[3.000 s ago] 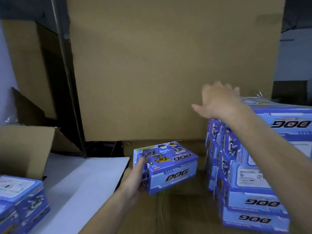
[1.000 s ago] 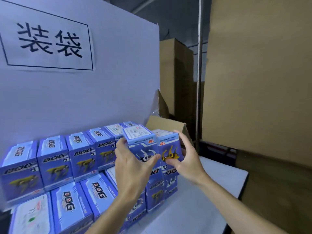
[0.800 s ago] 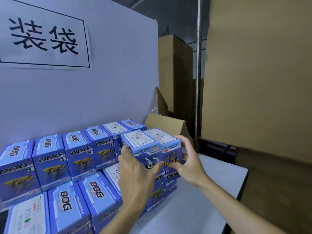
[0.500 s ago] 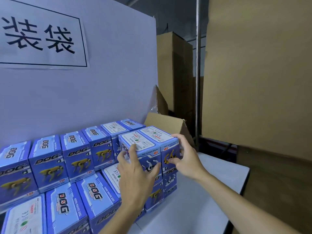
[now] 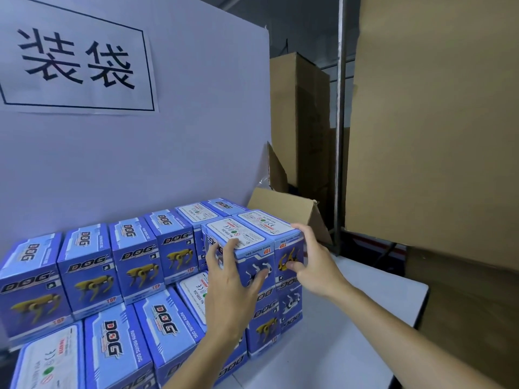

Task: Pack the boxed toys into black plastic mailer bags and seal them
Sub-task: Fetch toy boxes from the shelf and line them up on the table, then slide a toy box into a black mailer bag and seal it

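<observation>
Far left, the white paper sign w/ two black characters (image 5: 75, 70) hangs on the pale grey partition board (image 5: 196, 130); below it the stacked blue cardboard toy boxes marked DOG (image 5: 84, 276) fill the white bench (image 5: 351, 332) in two tiers against the board. No black mailer bags in view, so I judge we're on staging stock, bagging not begun. Moving right: my left hand (image 5: 230, 293) has its grip spread flat over the front and left face of the blue toy box w/ the white dog picture (image 5: 252, 265), fingertips hooked on the top edge, pressing rather than pinching. Just beside it, touching, sits the blue toy box w/ the yellow dog picture (image 5: 289, 248); my right hand (image 5: 314, 265) cups its right side, thumb on the front, fingers curled over the top corner, grip half closed on it. Both boxes sit on the lower tier at the stack's right end. To do this well imo: push both in together til flush w/ the row behind, keep tops level, check nothing overhangs the lower boxes, then let go gently so the column doesn't tip twd the bare bench. Further right, the open brown cardboard carton (image 5: 280, 203) and the tall brown cardboard sheet (image 5: 435, 122) stand clear.
</observation>
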The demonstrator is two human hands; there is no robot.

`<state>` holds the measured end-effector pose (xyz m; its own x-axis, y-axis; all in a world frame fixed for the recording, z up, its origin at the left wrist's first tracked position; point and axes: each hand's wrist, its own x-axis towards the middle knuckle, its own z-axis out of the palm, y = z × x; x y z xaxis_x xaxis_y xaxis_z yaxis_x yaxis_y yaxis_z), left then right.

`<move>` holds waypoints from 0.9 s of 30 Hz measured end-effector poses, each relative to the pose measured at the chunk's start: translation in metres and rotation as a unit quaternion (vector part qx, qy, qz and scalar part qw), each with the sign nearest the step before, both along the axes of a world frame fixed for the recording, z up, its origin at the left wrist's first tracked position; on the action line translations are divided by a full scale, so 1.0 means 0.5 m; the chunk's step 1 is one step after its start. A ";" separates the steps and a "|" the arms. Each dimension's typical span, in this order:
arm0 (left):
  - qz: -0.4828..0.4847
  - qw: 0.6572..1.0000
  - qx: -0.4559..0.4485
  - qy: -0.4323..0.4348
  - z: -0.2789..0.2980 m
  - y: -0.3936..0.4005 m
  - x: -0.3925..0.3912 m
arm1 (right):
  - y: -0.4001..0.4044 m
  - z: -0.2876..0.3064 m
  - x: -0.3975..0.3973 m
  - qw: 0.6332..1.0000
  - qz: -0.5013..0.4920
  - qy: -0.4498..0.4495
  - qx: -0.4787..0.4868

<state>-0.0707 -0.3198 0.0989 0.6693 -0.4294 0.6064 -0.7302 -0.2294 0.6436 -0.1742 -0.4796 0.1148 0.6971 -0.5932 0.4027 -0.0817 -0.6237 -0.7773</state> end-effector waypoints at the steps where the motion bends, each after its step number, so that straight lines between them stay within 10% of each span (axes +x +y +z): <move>1: -0.007 1.000 0.000 0.003 0.001 0.001 0.001 | -0.001 0.000 -0.002 1.000 -0.002 0.008 -0.007; 9: -0.078 0.995 0.025 0.051 0.010 0.090 0.009 | 0.007 -0.021 -0.046 0.997 -0.005 -0.009 -0.070; 16: 0.111 0.984 0.124 0.061 0.001 0.343 0.079 | 0.117 -0.046 -0.051 0.938 -0.088 -0.185 -0.279; 21: 0.297 0.940 0.109 0.125 -0.038 0.514 0.150 | 0.272 -0.061 0.017 0.916 0.017 -0.224 -0.332; 27: 0.195 0.939 0.073 0.274 -0.089 0.547 0.168 | 0.456 -0.071 0.145 0.933 0.162 -0.129 -0.293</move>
<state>0.0132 -0.0465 0.0542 0.9873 -0.1375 0.0797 -0.1409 -0.5253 0.8392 -0.1016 -0.2513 0.0791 0.6371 0.0079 0.7708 0.3281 -0.9076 -0.2620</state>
